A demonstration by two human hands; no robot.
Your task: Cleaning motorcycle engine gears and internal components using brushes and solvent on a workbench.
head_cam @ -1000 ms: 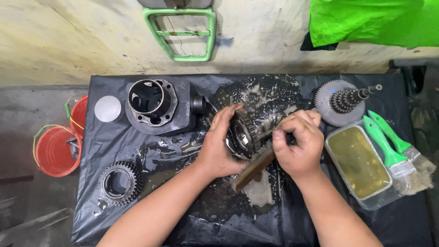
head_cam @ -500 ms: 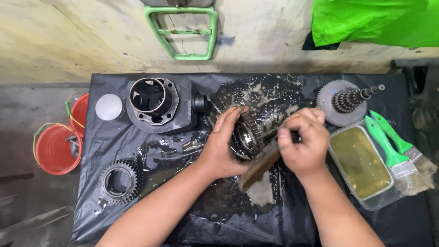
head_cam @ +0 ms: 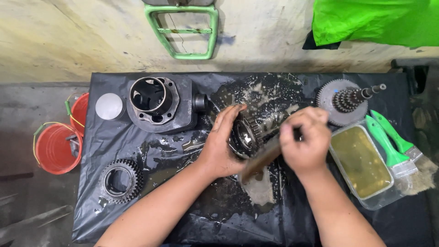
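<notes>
Mid-worktop, on black plastic sheet [head_cam: 151,215] wet with dirty fluid: left hand [head_cam: 222,144] grips a dark toothed gear [head_cam: 245,133], fingers curled over its top edge, thumb underneath, gear tipped on edge with bore facing lower left. Gear is held just above the sheet, between both hands. Right hand [head_cam: 305,142] closed in a fist around a brown brush [head_cam: 260,158], motion-blurred; brush handle runs down-left from fist, its end lying against the underside of the gear. Bristle end hidden by hand, cannot tell contact point.

Upper left of gear: dark engine cylinder [head_cam: 157,103], round bore up, with a small round silver cap [head_cam: 109,106] just beside it. Lower left: loose ring gear [head_cam: 120,181] lying flat, well apart from hands. Off sheet edge on left: two red buckets [head_cam: 55,148]. Right of right hand: clear tray [head_cam: 361,164] of yellowish liquid, near the wrist. Two green-handled paintbrushes [head_cam: 388,144] lie beside the tray, bristles pointing lower right. Above tray: stepped gear shaft [head_cam: 345,100] on a large gear, lying on its side. Green metal frame [head_cam: 183,29] against the wall at top, green cloth [head_cam: 375,20] top right.
</notes>
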